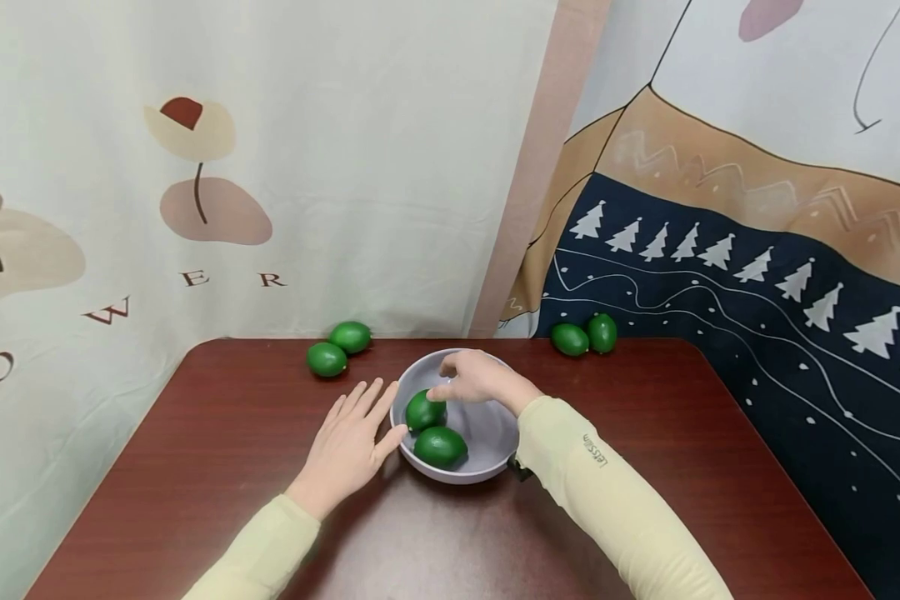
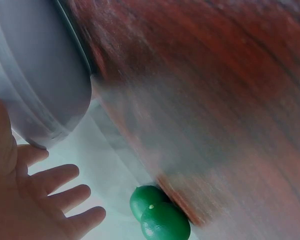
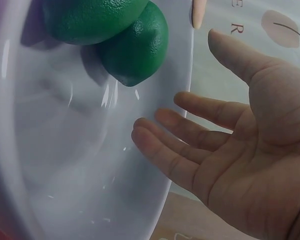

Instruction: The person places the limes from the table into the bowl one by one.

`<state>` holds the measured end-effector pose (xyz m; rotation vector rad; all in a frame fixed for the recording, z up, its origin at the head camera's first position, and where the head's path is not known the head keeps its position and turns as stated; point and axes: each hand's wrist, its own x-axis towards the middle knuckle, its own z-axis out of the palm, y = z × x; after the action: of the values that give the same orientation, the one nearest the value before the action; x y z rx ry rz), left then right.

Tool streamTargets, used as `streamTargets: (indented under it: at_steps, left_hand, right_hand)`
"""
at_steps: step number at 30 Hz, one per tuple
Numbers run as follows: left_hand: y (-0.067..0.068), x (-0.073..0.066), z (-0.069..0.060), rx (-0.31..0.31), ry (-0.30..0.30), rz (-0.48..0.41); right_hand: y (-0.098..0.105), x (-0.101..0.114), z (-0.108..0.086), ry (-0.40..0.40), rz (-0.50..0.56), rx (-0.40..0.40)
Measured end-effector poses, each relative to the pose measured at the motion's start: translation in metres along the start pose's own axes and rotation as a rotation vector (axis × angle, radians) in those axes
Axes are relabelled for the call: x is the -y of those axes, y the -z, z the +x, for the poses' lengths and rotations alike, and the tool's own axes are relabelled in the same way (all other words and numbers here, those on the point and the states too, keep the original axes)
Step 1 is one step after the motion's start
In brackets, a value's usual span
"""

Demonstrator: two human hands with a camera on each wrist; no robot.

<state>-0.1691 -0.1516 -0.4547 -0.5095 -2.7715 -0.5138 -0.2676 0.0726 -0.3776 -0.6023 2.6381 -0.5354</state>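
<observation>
The dark red-brown wooden table fills much of the lower frame, and near the centre stands the round pale-purple pan. The right hand hangs over the upper part of the pan; its fingers are apart and hold nothing. The left hand, left of centre, is also without any object — its fingers are spread, tips at the pan's rim; whether they press, I cannot tell.

The upper glossy green oval lime and the lower glossy green oval lime lie in the left part of the pan. By the far table edge lie the left pair of green limes and the right pair of green limes. The short black handle shows beside the pale yellow right sleeve.

In my judgement, any lime is best held around its middle, because such a smooth shape can roll — the left hand could lightly steady the rim. The sleeve should avoid pushing the handle, otherwise the pan may turn.
</observation>
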Motion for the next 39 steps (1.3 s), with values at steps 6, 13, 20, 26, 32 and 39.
streamTargets:
  at_steps: [6, 13, 20, 26, 32, 39]
  left_hand:
    - [0.000, 0.000, 0.000, 0.003, -0.002, 0.006]
    - [0.000, -0.001, 0.000, 0.003, 0.004, 0.003]
    - [0.001, -0.001, 0.000, 0.005, 0.007, 0.006]
    - [0.000, -0.001, 0.000, 0.004, 0.006, 0.010]
    - [0.000, 0.000, 0.000, 0.007, 0.006, 0.008]
    - [0.000, 0.000, 0.000, 0.013, 0.012, 0.004]
  right_hand:
    - [0.004, -0.002, -0.002, 0.004, 0.033, -0.004]
    - [0.009, -0.005, -0.004, 0.038, 0.057, -0.055]
    - [0.013, -0.009, -0.005, 0.034, 0.072, -0.082]
    - [0.017, -0.011, -0.006, 0.026, 0.083, -0.109]
    - [0.019, -0.015, -0.007, 0.018, 0.097, -0.139]
    - [0.021, -0.022, -0.009, 0.014, 0.127, -0.170]
